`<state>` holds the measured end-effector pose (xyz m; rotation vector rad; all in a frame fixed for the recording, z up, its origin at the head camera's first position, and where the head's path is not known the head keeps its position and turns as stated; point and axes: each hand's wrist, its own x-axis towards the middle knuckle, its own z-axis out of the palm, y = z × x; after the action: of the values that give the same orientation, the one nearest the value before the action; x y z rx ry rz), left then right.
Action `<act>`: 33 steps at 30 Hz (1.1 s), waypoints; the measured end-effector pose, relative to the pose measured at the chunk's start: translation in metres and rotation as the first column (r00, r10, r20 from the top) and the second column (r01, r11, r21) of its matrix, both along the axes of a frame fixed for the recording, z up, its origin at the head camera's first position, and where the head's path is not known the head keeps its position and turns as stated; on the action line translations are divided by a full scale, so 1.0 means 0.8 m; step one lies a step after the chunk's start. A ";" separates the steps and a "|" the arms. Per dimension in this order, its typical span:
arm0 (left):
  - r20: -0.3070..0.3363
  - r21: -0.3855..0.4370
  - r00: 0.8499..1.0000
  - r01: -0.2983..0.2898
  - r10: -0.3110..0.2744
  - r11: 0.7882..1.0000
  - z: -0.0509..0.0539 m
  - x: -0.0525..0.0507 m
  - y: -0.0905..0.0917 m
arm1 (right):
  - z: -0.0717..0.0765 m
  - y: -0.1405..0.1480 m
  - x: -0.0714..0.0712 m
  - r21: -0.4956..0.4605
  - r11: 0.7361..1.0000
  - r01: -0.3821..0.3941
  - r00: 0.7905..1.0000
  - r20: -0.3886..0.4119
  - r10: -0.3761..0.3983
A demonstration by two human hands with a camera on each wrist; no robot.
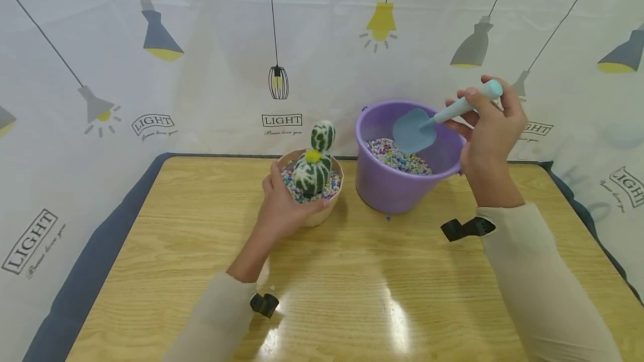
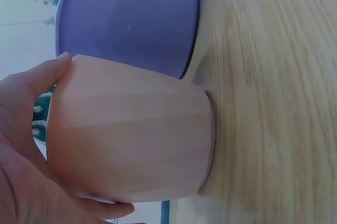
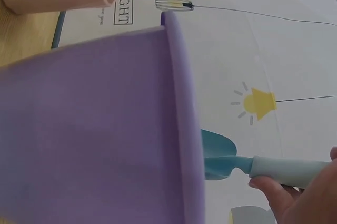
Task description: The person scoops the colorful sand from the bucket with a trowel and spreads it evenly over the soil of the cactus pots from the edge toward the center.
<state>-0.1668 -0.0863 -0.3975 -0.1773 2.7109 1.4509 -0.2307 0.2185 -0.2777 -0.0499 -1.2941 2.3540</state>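
My left hand (image 1: 284,205) grips the rim of a pale peach flowerpot (image 2: 131,134), thumb on one side and fingers on the other. A green-and-white cactus (image 1: 312,175) with a yellow flower stands in it, amid multicoloured pebbles (image 1: 331,189). Beside the pot is a purple bucket (image 1: 389,191) with more small coloured pebbles (image 1: 389,155) inside. My right hand (image 1: 495,133), above the bucket's right rim, holds the handle of a light blue trowel (image 1: 415,130). The trowel's blade dips into the bucket, near the pebbles; whether it touches them I cannot tell.
The pot and bucket stand towards the back of a wooden table (image 1: 322,295). One stray blue pebble (image 1: 388,218) lies in front of the bucket. A white cloth (image 1: 216,43) printed with lamps hangs behind and at both sides.
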 end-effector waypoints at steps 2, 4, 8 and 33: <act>-0.002 -0.005 1.000 0.006 -0.006 1.000 0.000 0.000 -0.001 | -0.003 0.001 -0.003 0.039 0.999 0.001 1.000 0.016 -0.002; -0.004 -0.007 1.000 0.010 -0.010 1.000 0.001 0.000 -0.002 | -0.006 0.001 -0.007 0.076 0.997 0.001 0.999 0.034 -0.004; 0.000 -0.010 1.000 0.026 -0.026 1.000 0.002 -0.002 -0.004 | -0.013 0.003 -0.013 0.118 0.993 -0.003 0.997 0.076 -0.006; 0.024 0.017 0.997 0.068 -0.068 0.998 0.004 -0.007 -0.011 | -0.047 -0.012 -0.034 0.452 0.892 -0.019 0.970 0.225 -0.094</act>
<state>-0.1728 -0.0950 -0.3945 -0.1008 2.6576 1.4415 -0.2576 0.2092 -0.3150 -0.2200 -1.9135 1.9998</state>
